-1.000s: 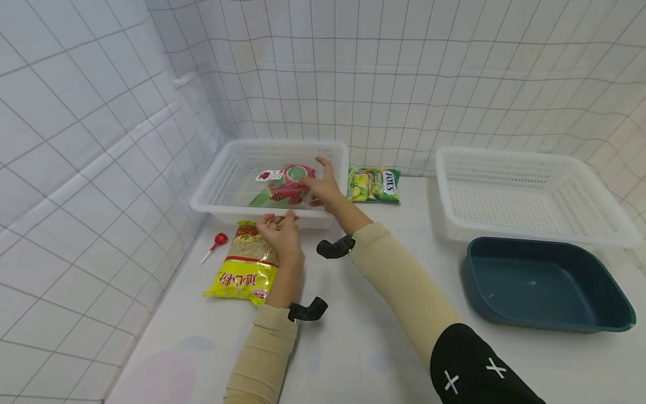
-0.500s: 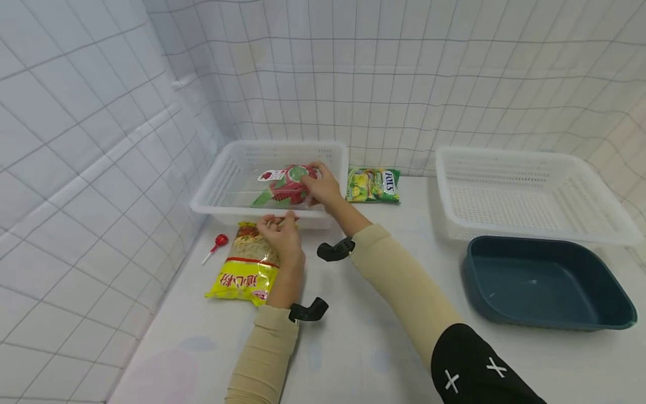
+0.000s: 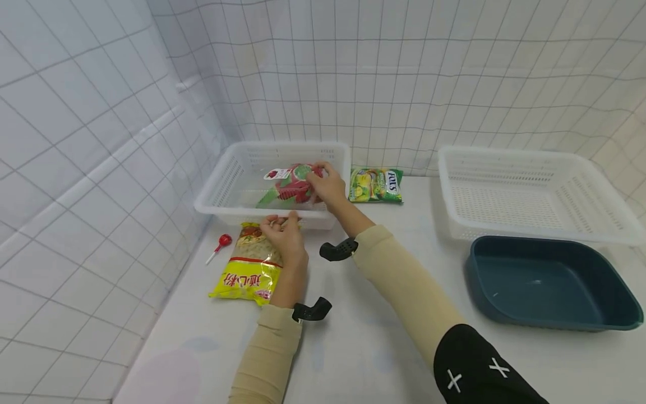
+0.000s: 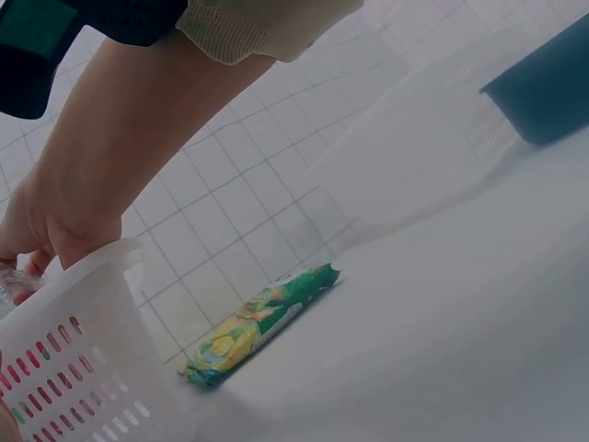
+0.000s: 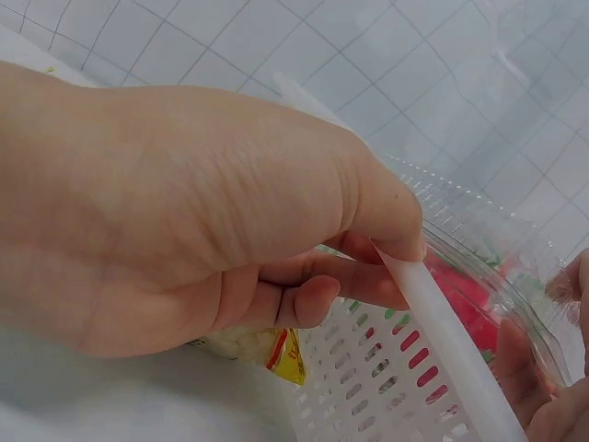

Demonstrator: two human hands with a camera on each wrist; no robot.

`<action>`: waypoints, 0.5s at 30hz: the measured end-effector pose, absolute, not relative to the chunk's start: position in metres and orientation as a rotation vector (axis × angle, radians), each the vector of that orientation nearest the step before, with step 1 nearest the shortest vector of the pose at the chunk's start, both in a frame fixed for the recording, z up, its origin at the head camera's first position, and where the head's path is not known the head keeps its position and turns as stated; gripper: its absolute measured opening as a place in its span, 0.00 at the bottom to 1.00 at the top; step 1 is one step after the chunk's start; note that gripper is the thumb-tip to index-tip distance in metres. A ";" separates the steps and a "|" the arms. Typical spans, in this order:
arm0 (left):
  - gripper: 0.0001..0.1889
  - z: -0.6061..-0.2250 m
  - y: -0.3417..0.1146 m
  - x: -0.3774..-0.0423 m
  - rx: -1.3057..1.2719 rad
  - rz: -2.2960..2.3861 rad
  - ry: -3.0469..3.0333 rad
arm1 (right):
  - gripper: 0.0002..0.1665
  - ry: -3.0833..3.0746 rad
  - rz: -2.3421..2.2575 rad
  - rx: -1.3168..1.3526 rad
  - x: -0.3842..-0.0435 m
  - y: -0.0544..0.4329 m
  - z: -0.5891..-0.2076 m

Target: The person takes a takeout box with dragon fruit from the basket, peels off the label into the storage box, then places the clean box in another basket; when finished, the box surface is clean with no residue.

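Observation:
My left hand [image 3: 285, 238] pinches the front rim of a white perforated basket [image 3: 214, 206], thumb on top and fingers below, as the right wrist view shows up close. Reaching over that rim, my right hand [image 3: 328, 188] holds the right end of a clear plastic clamshell box [image 3: 287, 195] with red and green contents and a white label. The box lies inside the basket; its far left part shows only faintly through the plastic. Below my left hand is a yellow bag of macaroni [image 3: 247, 275], its top end against the basket.
A red lollipop [image 3: 220, 247] lies left of the macaroni. A green Fox's candy bag [image 3: 375, 185] sits right of the basket, near the gridded cloth wall [image 3: 393, 84]. Farther right stand another white basket [image 3: 504, 216] and a dark teal tub [image 3: 545, 286] in front of it.
My right hand's raised index finger has come down onto the clamshell box, which has shifted slightly to the right. My left hand keeps its hold on the basket rim.

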State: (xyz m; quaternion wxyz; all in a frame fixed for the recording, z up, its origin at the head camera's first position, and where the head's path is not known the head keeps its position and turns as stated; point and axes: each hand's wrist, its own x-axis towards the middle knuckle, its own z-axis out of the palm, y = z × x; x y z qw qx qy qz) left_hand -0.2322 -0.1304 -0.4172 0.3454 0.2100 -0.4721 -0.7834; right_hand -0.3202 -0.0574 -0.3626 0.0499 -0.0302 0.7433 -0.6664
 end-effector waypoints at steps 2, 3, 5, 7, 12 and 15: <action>0.20 -0.418 -0.129 -0.233 0.536 -2.029 -1.213 | 0.17 2.240 -2.065 -0.093 -0.320 -0.055 -0.361; 0.20 -0.418 -0.129 -0.233 0.532 -2.024 -1.213 | 0.17 2.232 -2.075 -0.094 -0.320 -0.054 -0.361; 0.20 -0.419 -0.128 -0.233 0.525 -2.015 -1.210 | 0.17 2.210 -2.099 -0.105 -0.320 -0.052 -0.359; 0.20 -0.420 -0.127 -0.233 0.516 -2.009 -1.208 | 0.17 2.206 -2.116 -0.115 -0.320 -0.049 -0.358; 0.20 -0.417 -0.127 -0.231 0.518 -1.991 -1.215 | 0.17 2.174 -2.171 -0.175 -0.323 -0.040 -0.353; 0.20 -0.415 -0.127 -0.230 0.526 -1.992 -1.216 | 0.17 2.138 -2.210 -0.211 -0.323 -0.035 -0.349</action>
